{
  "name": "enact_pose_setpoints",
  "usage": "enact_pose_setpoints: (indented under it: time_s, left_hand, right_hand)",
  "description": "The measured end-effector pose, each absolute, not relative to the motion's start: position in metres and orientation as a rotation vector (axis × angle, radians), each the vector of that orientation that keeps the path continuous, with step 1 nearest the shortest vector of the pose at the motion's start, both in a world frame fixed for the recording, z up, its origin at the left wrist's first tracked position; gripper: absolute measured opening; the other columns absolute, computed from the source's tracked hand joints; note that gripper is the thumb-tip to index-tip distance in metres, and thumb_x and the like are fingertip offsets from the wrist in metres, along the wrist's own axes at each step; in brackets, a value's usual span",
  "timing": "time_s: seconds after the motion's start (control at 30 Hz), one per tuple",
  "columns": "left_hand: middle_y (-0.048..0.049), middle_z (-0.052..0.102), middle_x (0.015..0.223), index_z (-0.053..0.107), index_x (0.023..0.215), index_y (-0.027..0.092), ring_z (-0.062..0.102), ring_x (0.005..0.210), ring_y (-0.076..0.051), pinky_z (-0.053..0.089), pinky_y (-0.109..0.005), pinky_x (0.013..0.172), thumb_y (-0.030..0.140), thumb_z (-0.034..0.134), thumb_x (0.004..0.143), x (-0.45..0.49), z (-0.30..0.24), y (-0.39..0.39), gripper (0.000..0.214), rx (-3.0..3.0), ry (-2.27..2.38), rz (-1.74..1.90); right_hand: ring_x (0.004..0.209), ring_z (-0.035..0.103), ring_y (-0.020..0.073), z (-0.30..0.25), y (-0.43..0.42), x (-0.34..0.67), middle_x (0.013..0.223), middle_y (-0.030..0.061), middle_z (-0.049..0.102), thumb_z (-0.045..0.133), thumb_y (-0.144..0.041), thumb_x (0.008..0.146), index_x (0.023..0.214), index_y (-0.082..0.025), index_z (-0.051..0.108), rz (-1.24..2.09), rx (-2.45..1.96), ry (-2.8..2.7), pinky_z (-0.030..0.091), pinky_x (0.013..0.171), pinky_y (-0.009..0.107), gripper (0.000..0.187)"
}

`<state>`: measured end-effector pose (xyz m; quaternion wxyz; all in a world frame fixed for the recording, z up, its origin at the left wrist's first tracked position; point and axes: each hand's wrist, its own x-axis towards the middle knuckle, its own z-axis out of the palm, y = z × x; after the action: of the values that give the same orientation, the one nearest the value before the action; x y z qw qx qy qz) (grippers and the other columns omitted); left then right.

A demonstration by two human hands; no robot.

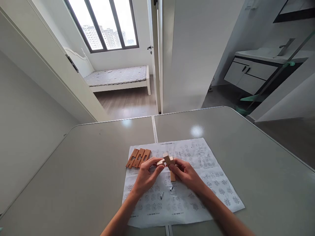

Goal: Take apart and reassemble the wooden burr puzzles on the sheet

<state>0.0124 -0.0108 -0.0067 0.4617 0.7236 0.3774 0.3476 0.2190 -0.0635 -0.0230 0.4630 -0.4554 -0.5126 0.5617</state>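
The left hand (pixel 146 176) pinches a pale wooden piece (pixel 160 162) between thumb and fingertips, while the right hand (pixel 186 173) closes on a small cluster of crossed blocks (pixel 166 158), its thumb pressed to the near side. A wooden bar (pixel 173 177) points toward the wearer below the cluster; whether it is joined there cannot be told. To fit such parts well, I would keep the right hand's hold firm, turn the pale piece until its edges run square with the cluster, and push straight and gently, since a skewed push would probably bind. The fingers partly cover the contact, so tilting the work toward the eyes would help. Just beyond the left hand, three slotted slats (pixel 136 162) lie side by side, near enough to be knocked by a wide swing. The printed sheet (pixel 209 164) beneath everything could slide on the glossy table (pixel 81 170), and both forearms cover some diagrams.
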Motion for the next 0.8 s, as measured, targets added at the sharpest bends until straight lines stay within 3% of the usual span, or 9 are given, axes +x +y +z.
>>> enact_pose_setpoints:
  time_s: [0.1, 0.23, 0.47, 0.67, 0.8]
  left_hand:
    - [-0.0099, 0.076, 0.102, 0.076, 0.111, 0.017, 0.069, 0.094, -0.023, 0.055, -0.031, 0.084, 0.049, 0.067, 0.098, 0.012, -0.006, -0.011, 0.036, 1.715, 0.894, 0.827]
    - [-0.0098, 0.074, 0.097, 0.075, 0.105, 0.015, 0.067, 0.089, -0.022, 0.054, -0.032, 0.082, 0.055, 0.064, 0.099, 0.012, -0.001, -0.012, 0.042, 1.647, 0.834, 0.783]
    - [-0.0091, 0.073, 0.092, 0.075, 0.102, 0.015, 0.066, 0.085, -0.022, 0.055, -0.031, 0.077, 0.063, 0.064, 0.096, 0.013, 0.004, -0.014, 0.049, 1.588, 0.784, 0.707]
    - [-0.0072, 0.072, 0.085, 0.075, 0.107, 0.014, 0.065, 0.077, -0.018, 0.052, -0.026, 0.068, 0.057, 0.067, 0.095, 0.015, 0.009, -0.016, 0.045, 1.576, 0.802, 0.665]
    - [-0.0067, 0.074, 0.086, 0.073, 0.106, 0.016, 0.066, 0.076, -0.018, 0.053, -0.027, 0.069, 0.050, 0.063, 0.099, 0.017, 0.007, -0.019, 0.036, 1.660, 0.915, 0.740]
  right_hand:
    - [0.051, 0.033, 0.0097, -0.024, -0.065, 0.219, 0.062, -0.0071, 0.040, 0.061, -0.061, 0.099, 0.101, -0.018, 0.066, 1.470, -1.044, -1.228, 0.026, 0.049, 0.025, 0.043]
    - [0.044, 0.026, 0.0090, -0.019, -0.068, 0.216, 0.051, -0.0101, 0.037, 0.053, -0.065, 0.102, 0.095, -0.019, 0.063, 1.587, -0.910, -1.223, 0.028, 0.049, 0.027, 0.048]
    - [0.042, 0.028, 0.0067, -0.011, -0.071, 0.220, 0.058, -0.0087, 0.041, 0.056, -0.079, 0.093, 0.088, -0.017, 0.063, 1.917, -0.696, -1.204, 0.026, 0.048, 0.025, 0.062]
    - [0.047, 0.042, 0.0095, -0.008, -0.077, 0.218, 0.056, -0.0057, 0.051, 0.064, -0.056, 0.098, 0.084, -0.017, 0.068, 2.160, -0.559, -1.338, 0.036, 0.053, 0.025, 0.041]
    - [0.042, 0.037, 0.0082, -0.014, -0.077, 0.215, 0.056, -0.0054, 0.051, 0.069, -0.051, 0.087, 0.073, -0.019, 0.061, 2.111, -0.561, -1.203, 0.032, 0.048, 0.025, 0.035]
